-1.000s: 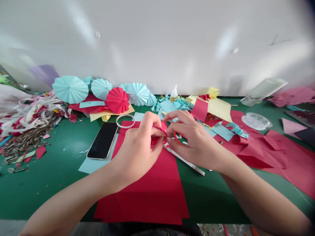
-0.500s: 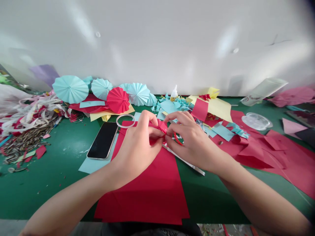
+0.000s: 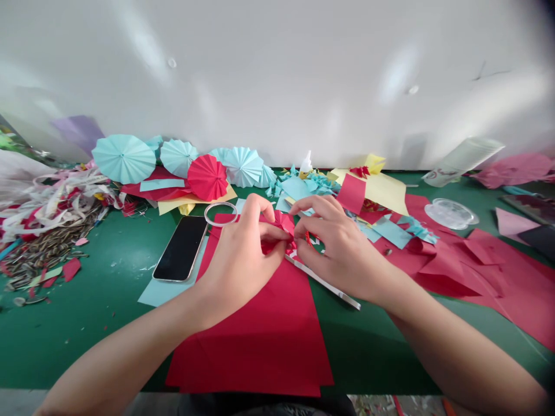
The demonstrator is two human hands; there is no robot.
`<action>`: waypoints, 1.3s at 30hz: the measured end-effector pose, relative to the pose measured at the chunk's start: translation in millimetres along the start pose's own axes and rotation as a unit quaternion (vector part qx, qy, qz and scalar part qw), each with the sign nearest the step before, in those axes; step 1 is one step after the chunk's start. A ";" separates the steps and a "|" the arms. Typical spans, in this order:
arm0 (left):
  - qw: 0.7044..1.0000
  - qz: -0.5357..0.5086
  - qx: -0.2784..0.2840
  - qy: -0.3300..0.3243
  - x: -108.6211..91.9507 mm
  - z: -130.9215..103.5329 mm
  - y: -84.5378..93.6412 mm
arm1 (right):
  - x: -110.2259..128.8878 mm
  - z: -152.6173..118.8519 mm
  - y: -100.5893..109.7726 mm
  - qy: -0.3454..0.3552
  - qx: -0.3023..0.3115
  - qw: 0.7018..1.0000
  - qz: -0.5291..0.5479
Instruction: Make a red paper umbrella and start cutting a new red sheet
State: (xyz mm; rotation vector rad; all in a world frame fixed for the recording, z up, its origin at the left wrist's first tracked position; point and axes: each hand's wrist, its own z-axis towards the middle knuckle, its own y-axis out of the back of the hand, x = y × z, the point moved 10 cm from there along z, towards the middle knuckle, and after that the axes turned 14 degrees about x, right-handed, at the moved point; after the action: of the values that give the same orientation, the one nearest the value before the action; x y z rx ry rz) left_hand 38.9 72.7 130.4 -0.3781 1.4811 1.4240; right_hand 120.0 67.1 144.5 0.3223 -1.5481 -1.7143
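Between my two hands is a small red folded paper piece (image 3: 284, 221), partly hidden by the fingers. My left hand (image 3: 247, 260) is closed, pinching the paper's near edge between thumb and fingers. My right hand (image 3: 333, 248) meets it from the other side, its thumb and index fingertip together at the paper. Both hands hover over a stack of red paper sheets (image 3: 260, 341). Beneath the right hand lie a thin white strip-like tool (image 3: 338, 292) and a curved red object (image 3: 309, 238), mostly covered, whose kind I cannot make out.
Left of the sheets lie a black-screened phone (image 3: 181, 248) and a clear ring (image 3: 221, 214). Pleated blue paper rosettes (image 3: 124, 158) and a red rosette (image 3: 207, 177) line the back. Paper scraps, red sheets (image 3: 459, 266), a clear lid (image 3: 451, 213) and plastic cups (image 3: 463, 160) sit at right.
The hands stay in nearly the same place. The fingertips shift slightly at the red paper, and the paper's visible part tilts a little.
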 end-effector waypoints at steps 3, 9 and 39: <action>1.000 -0.003 0.001 0.005 1.7 0.0 0.2 | -1.1 -0.8 1.6 0.007 0.006 1.000 -0.002; 1.000 0.004 0.000 -0.002 -1.4 -0.1 2.1 | -1.4 -1.2 1.6 0.022 0.027 0.999 0.012; 0.994 -0.108 -0.013 -0.014 3.4 1.0 7.2 | -30.5 0.7 7.0 -0.061 -0.001 0.984 0.169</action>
State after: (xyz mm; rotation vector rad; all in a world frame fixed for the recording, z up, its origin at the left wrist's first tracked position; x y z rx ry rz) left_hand 32.2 76.8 132.0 -0.5176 1.3566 1.2721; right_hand 142.3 88.9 141.7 -0.0480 -1.5856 -1.4897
